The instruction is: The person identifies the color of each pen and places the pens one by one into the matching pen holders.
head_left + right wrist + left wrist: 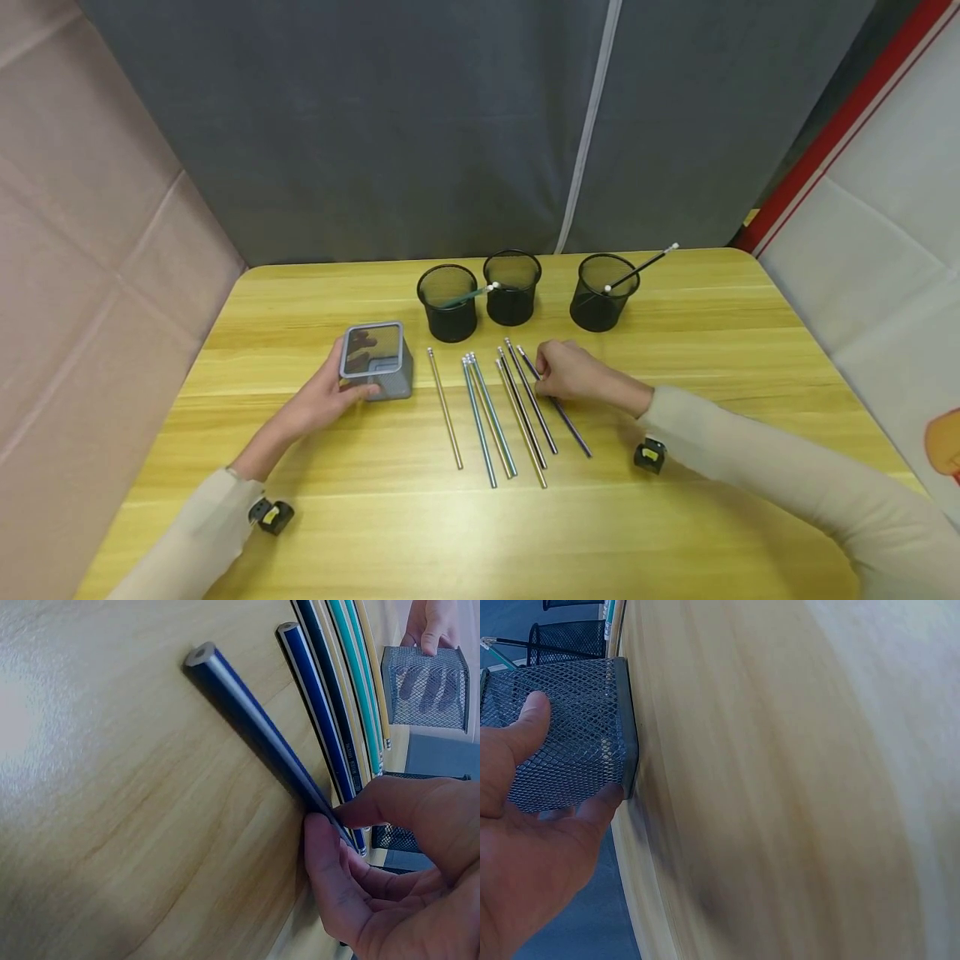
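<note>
My left hand grips a square grey mesh pencil holder, thumb on its near side and fingers behind it. In the left wrist view the holder has its base edge right at the wooden tabletop. My right hand pinches a dark blue striped pencil between thumb and forefinger. The right wrist view shows this pencil slanting, its flat unsharpened end toward the camera. Beside it lie several more pencils in dark blue, gold and light blue, such as the gold pencil nearest the holder.
Toward the table's back edge stand three round black mesh cups: a left cup, a middle cup and a right cup. A green pencil leans in the left one, dark pencils in the right one. Behind hangs a grey curtain.
</note>
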Available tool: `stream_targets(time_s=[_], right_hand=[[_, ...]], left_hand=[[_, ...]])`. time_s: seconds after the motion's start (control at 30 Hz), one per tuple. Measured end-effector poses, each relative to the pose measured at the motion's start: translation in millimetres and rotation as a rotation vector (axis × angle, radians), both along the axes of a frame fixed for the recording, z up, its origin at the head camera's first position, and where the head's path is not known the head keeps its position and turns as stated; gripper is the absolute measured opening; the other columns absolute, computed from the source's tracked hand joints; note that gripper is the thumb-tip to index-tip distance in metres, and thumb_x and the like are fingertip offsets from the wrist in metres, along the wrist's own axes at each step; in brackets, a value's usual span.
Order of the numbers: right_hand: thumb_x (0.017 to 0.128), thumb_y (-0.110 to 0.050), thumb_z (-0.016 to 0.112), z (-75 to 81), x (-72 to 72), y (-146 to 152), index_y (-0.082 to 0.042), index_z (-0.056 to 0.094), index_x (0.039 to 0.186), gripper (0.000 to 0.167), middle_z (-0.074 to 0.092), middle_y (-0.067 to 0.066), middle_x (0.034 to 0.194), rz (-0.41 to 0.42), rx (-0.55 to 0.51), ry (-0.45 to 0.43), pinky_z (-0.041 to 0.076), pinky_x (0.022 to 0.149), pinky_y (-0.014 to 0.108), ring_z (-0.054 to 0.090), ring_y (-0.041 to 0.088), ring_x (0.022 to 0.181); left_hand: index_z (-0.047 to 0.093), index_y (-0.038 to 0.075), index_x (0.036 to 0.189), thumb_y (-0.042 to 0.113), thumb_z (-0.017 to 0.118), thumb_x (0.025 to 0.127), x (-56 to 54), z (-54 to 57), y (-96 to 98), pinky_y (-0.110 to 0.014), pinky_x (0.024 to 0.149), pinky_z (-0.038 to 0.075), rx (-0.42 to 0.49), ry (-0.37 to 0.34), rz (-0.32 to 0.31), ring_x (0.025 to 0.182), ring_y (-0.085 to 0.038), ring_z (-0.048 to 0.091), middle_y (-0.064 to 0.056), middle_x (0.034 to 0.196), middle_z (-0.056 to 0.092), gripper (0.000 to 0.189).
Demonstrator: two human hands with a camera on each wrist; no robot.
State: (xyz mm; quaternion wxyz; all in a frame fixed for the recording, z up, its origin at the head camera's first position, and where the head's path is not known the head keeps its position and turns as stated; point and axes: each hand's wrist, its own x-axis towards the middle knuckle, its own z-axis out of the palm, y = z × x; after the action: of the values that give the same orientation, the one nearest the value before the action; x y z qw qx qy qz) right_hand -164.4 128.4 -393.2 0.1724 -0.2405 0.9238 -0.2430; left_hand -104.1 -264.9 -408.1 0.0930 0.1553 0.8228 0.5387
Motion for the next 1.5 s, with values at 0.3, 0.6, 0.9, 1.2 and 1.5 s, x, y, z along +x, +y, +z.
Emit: stream_targets(time_s=[0.3,0.6,0.9,1.2,1.5], right_hand=[[0.081,-0.001,0.072,1.2,0.2,0,-0.004,0.06,0.087,0.014,0.058,0.001,0.068,-0.012,-0.017,-0.046,0.044,0.052,0.025,0.053,0.012,0.056],[0.083,0.001,0.071,6.9,-2.3,2,-0.001,0.061,0.091,0.012,0.058,0.001,0.067,-0.007,-0.06,-0.093,0.047,0.052,0.025,0.055,0.012,0.052],[0.081,0.001,0.07,9.5,-4.5,4,-0.001,0.061,0.088,0.012,0.057,0.001,0.067,0.02,-0.076,-0.065,0.045,0.053,0.024,0.053,0.011,0.055],[0.083,0.001,0.071,19.3,-7.2,6,-0.002,0.059,0.088,0.013,0.057,0.003,0.069,0.022,-0.1,-0.082,0.045,0.054,0.026,0.052,0.012,0.056],[0.08,0.001,0.07,25.8,-8.4,7,-0.003,0.06,0.086,0.012,0.059,0.0,0.07,0.026,-0.107,-0.008,0.046,0.054,0.025,0.053,0.011,0.057]], left_hand=[[0.01,0.008,0.16,-0.006,0.066,0.096,0.2,0.3,-0.2,-0.058,0.111,0.034,-0.008,0.004,0.005,0.141,-0.045,0.033,-0.027,0.155,0.031,0.086],[0.01,0.007,0.16,-0.007,0.064,0.096,-0.2,0.4,-0.3,-0.059,0.111,0.033,0.004,0.017,-0.007,0.141,-0.046,0.033,-0.028,0.155,0.03,0.085],[0.012,0.005,0.158,-0.008,0.064,0.096,-0.7,0.3,0.4,-0.057,0.111,0.034,0.007,0.034,-0.013,0.141,-0.047,0.031,-0.028,0.154,0.029,0.082],[0.013,0.003,0.158,-0.009,0.064,0.096,-0.8,1.1,0.6,-0.056,0.11,0.036,0.01,0.043,-0.017,0.14,-0.048,0.032,-0.029,0.154,0.029,0.081],[0.011,0.004,0.158,-0.01,0.063,0.096,-0.5,0.0,1.3,-0.055,0.111,0.036,0.036,0.024,-0.023,0.141,-0.048,0.03,-0.029,0.155,0.028,0.082]])
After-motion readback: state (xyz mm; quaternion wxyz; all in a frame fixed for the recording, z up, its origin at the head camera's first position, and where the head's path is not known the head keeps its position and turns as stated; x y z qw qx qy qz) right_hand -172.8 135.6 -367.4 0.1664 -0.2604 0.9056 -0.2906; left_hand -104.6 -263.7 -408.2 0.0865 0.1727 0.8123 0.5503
